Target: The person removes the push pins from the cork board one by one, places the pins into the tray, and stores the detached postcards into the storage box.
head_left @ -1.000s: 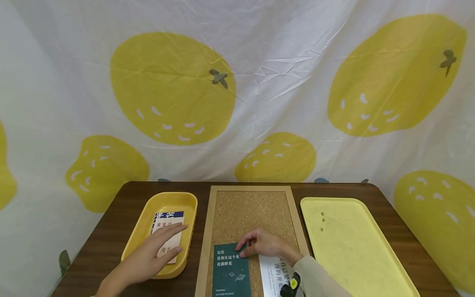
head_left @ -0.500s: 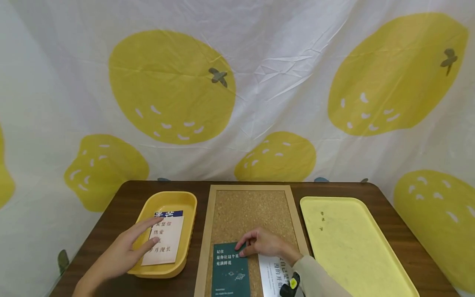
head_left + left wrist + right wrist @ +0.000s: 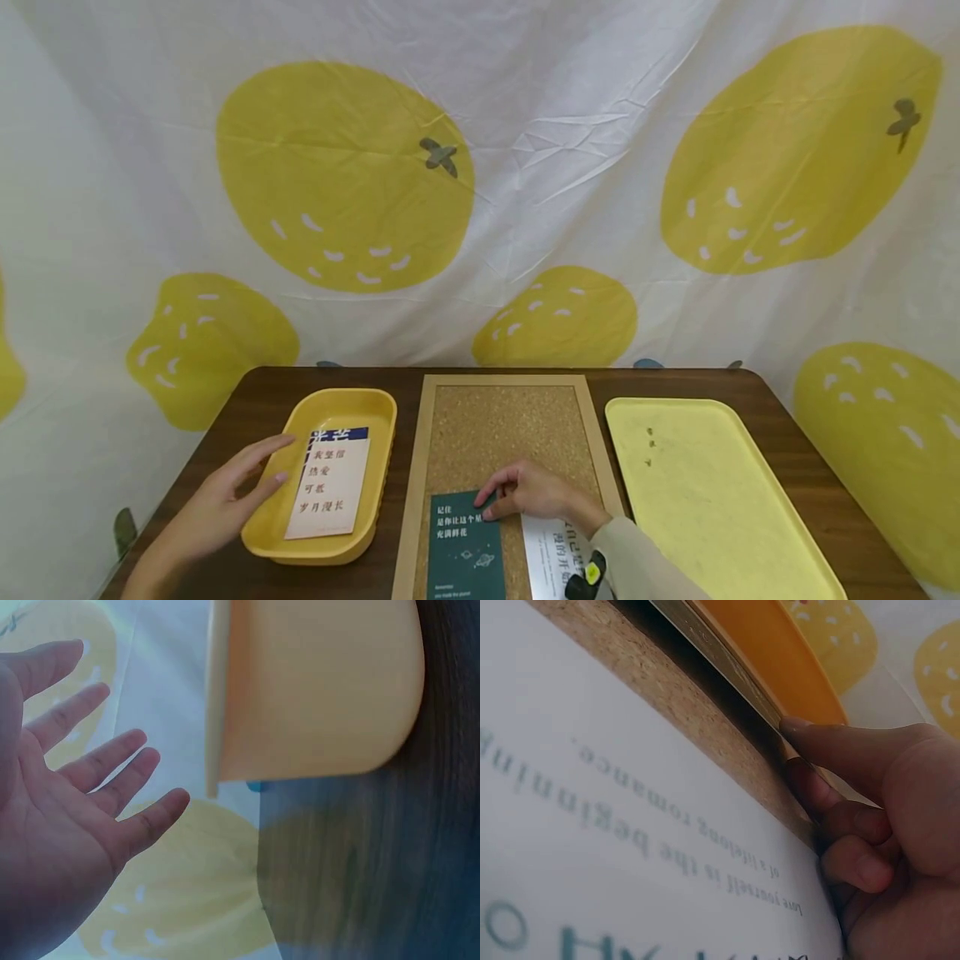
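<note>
In the head view my right hand [image 3: 532,490] pinches the upper right corner of a dark green card [image 3: 465,558] with white lettering. The right wrist view shows the thumb and a finger on the card's edge, the card tilted up off the corkboard [image 3: 517,425]. A white printed card [image 3: 543,554] lies on the board, partly hidden by my right wrist. My left hand [image 3: 213,504] hovers at the left rim of a yellow bin [image 3: 382,404], its fingers spread and holding nothing. Inside the bin a pale card [image 3: 330,492] overlaps a blue one [image 3: 352,433].
To the right of the board lies a pale yellow tray [image 3: 720,492] with a few small dark marks or bits near its top left. Everything stands on a dark wooden table [image 3: 408,458]. A lemon-print cloth [image 3: 555,217] hangs behind it.
My left hand has drawn back leftward from over the cards in the bin to its left rim, uncovering the pale card. The right hand stays at the green card's corner.
</note>
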Tool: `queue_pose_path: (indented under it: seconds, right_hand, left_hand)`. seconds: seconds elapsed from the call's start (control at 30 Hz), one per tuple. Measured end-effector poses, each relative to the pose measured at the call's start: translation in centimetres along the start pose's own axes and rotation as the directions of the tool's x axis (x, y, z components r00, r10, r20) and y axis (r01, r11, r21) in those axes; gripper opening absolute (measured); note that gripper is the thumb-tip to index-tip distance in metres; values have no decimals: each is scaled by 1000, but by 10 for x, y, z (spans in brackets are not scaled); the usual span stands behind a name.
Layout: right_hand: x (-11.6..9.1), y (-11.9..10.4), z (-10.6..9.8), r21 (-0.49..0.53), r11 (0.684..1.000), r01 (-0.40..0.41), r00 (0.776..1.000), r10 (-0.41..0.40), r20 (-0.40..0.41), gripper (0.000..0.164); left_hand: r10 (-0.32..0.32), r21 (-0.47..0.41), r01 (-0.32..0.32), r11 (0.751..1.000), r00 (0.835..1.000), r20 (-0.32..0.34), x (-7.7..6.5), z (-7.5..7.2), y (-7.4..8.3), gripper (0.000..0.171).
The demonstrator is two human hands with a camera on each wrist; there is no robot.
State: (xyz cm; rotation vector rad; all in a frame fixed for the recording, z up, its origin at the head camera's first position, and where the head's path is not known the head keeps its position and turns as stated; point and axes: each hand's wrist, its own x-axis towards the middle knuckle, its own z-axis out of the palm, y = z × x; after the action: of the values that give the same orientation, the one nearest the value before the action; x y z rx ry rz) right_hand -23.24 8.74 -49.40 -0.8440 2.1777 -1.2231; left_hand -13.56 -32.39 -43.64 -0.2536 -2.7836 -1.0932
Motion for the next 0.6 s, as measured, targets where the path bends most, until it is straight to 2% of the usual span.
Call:
queue_pose_path:
  seconds: [0.17, 0.37, 0.6]
  right_hand:
    - [1, 1, 0, 13, 1000, 18, 1000, -18, 3, 15]
    - [1, 0, 0, 23, 1000, 19, 1000, -20, 3, 15]
    - [0, -1, 0, 20, 1000, 16, 1000, -16, -1, 15]
  left_hand:
    - [12, -35, -13, 999, 999, -35, -2, -4, -8, 43]
    - [-49, -45, 49, 998, 999, -3, -1, -11, -16, 47]
    - [-114, -90, 115, 989, 993, 23, 2, -8, -30, 52]
